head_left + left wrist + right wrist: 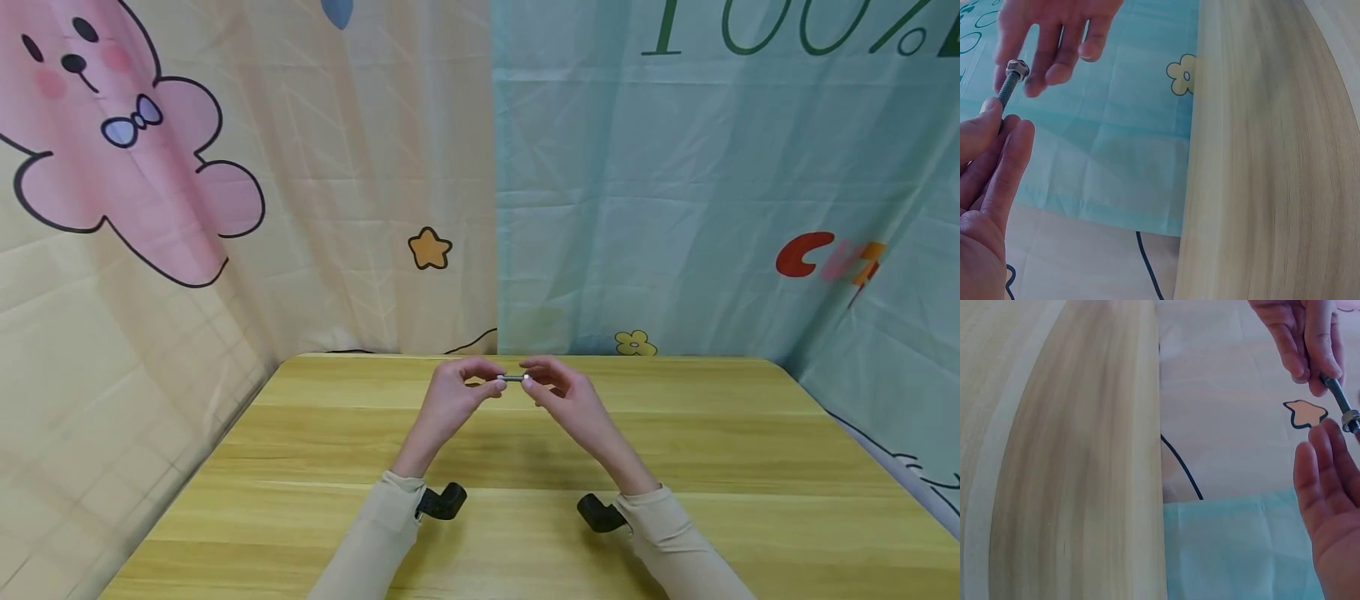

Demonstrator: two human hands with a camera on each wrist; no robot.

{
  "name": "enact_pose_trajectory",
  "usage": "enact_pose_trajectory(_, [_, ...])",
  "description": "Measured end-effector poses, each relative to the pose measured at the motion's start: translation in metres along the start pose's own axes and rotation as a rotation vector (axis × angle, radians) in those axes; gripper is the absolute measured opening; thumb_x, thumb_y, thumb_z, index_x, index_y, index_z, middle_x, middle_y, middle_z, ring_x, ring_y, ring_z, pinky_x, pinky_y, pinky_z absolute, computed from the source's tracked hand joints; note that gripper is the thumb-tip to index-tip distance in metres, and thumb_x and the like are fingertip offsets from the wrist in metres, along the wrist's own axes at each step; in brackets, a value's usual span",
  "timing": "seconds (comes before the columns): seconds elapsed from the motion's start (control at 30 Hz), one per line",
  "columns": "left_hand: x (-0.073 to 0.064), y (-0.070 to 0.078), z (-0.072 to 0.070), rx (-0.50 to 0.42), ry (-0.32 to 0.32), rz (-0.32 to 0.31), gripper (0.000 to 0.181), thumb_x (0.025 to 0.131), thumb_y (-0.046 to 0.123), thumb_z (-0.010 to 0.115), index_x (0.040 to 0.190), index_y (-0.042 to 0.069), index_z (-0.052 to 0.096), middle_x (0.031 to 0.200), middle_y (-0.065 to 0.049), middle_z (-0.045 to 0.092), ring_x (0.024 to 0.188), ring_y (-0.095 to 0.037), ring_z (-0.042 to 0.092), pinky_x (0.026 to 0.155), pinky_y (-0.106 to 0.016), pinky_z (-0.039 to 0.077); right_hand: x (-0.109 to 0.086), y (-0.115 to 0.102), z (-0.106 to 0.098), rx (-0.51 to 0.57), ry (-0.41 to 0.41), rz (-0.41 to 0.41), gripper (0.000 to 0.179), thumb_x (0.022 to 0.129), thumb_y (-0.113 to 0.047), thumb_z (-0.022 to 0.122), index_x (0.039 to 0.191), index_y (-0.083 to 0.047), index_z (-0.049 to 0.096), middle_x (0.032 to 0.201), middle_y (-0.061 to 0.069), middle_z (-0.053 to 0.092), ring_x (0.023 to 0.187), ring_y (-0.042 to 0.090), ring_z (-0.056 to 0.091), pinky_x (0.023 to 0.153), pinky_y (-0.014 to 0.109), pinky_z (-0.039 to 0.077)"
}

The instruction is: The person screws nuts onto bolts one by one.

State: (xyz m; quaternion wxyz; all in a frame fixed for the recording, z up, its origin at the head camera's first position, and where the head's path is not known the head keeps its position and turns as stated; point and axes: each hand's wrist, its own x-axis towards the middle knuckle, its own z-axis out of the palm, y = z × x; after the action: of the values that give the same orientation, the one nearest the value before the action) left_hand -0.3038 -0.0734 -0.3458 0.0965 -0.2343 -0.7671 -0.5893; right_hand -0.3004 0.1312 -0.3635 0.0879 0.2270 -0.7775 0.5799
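A small metal bolt (513, 378) lies level between the two hands above the table, with a hex nut (1017, 68) near its right-hand end. My left hand (456, 390) pinches the bolt's other end between thumb and fingertips, which hide that end. The thumb of my right hand (564, 395) is at the nut, with the index finger curved just above it. Threads show on the bolt (1009, 89) in the left wrist view. In the right wrist view the right hand's other fingers (1322, 472) extend near the nut, and its thumb is mostly out of frame.
Both hands are over the far part of a wooden table (517, 533). Printed curtains (360, 167) hang behind the table and at its sides. A black wrist mount (442, 502) sits at the left cuff, another black mount (600, 512) at the right.
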Motion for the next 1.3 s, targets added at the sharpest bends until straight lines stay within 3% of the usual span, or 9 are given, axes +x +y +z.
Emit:
enact_pose_trajectory(0.13, [0.003,-0.013,0.000,-0.005,0.009,-0.001,0.011,0.088,0.005,0.074,0.098,0.003,0.074,0.094,-0.010,0.070,0.087,-0.027,0.068,0.079,-0.033,0.058,0.000,0.000,-0.001,0.002,-0.014,-0.043,0.028,0.095,-0.015,0.068,0.121,-0.011,0.061,0.114,0.009,0.064,0.104,0.025,0.061,0.084,0.036,0.055])
enact_pose_trajectory(0.33, [0.003,-0.014,-0.001,-0.013,0.011,0.023,0.008,0.087,0.009,0.076,0.095,0.008,0.075,0.091,-0.005,0.070,0.084,-0.022,0.067,0.079,-0.033,0.058,-0.001,-0.004,-0.001,0.044,-0.025,-0.033,0.025,0.095,-0.007,0.066,0.119,-0.003,0.061,0.108,0.015,0.065,0.097,0.033,0.063,0.079,0.039,0.057])
enact_pose_trajectory(0.5, [0.003,-0.013,-0.001,-0.012,0.012,0.034,0.007,0.087,0.006,0.075,0.093,0.009,0.075,0.089,-0.004,0.070,0.082,-0.022,0.068,0.077,-0.032,0.058,-0.006,-0.025,-0.001,0.033,-0.037,-0.009,0.020,0.098,-0.004,0.061,0.115,0.005,0.062,0.099,0.022,0.068,0.087,0.030,0.066,0.079,0.046,0.056])
enact_pose_trajectory(0.6, [0.003,-0.013,0.000,-0.014,0.007,0.035,0.007,0.087,0.006,0.075,0.093,0.008,0.075,0.089,-0.003,0.070,0.082,-0.023,0.068,0.077,-0.033,0.058,-0.007,-0.032,0.000,0.006,-0.025,-0.009,0.015,0.099,-0.006,0.059,0.106,0.005,0.064,0.093,0.023,0.068,0.082,0.030,0.066,0.076,0.045,0.057])
enact_pose_trajectory(0.8, [0.002,-0.013,0.001,-0.011,-0.003,0.031,0.007,0.088,0.006,0.075,0.094,0.008,0.075,0.090,-0.003,0.070,0.079,-0.020,0.069,0.077,-0.033,0.058,-0.001,-0.009,0.002,0.014,0.010,0.038,0.021,0.101,-0.017,0.057,0.094,0.000,0.068,0.084,0.020,0.067,0.076,0.038,0.064,0.071,0.040,0.058])
enact_pose_trajectory(0.9, [0.002,-0.013,0.001,-0.005,-0.001,0.036,0.007,0.088,0.006,0.075,0.094,0.008,0.075,0.090,-0.003,0.069,0.078,-0.018,0.069,0.077,-0.032,0.058,0.001,0.000,0.002,0.029,0.012,0.079,0.030,0.104,-0.026,0.053,0.097,-0.001,0.068,0.086,0.016,0.068,0.079,0.032,0.065,0.072,0.038,0.057])
enact_pose_trajectory(1.03, [0.002,-0.014,0.001,-0.004,0.004,0.040,0.007,0.088,0.005,0.074,0.094,0.008,0.075,0.090,-0.003,0.069,0.079,-0.018,0.069,0.076,-0.032,0.058,0.001,0.001,-0.001,0.028,0.002,0.065,0.031,0.103,-0.033,0.054,0.114,-0.005,0.066,0.099,0.014,0.068,0.089,0.027,0.064,0.077,0.041,0.057])
enact_pose_trajectory(1.13, [0.002,-0.015,0.001,-0.012,0.005,0.039,0.007,0.088,0.005,0.074,0.094,0.008,0.075,0.089,-0.004,0.070,0.081,-0.021,0.069,0.076,-0.032,0.059,0.000,0.000,-0.004,0.010,-0.018,0.017,0.030,0.098,-0.027,0.063,0.124,-0.011,0.061,0.109,0.011,0.065,0.099,0.025,0.062,0.083,0.042,0.055])
enact_pose_trajectory(1.3, [0.002,-0.013,0.000,-0.023,-0.001,0.038,0.006,0.089,0.006,0.074,0.094,0.009,0.075,0.090,-0.004,0.069,0.085,-0.026,0.067,0.077,-0.033,0.058,0.000,-0.001,-0.004,0.009,-0.045,-0.033,0.029,0.094,-0.013,0.069,0.121,-0.009,0.061,0.114,0.012,0.064,0.104,0.026,0.062,0.085,0.033,0.055])
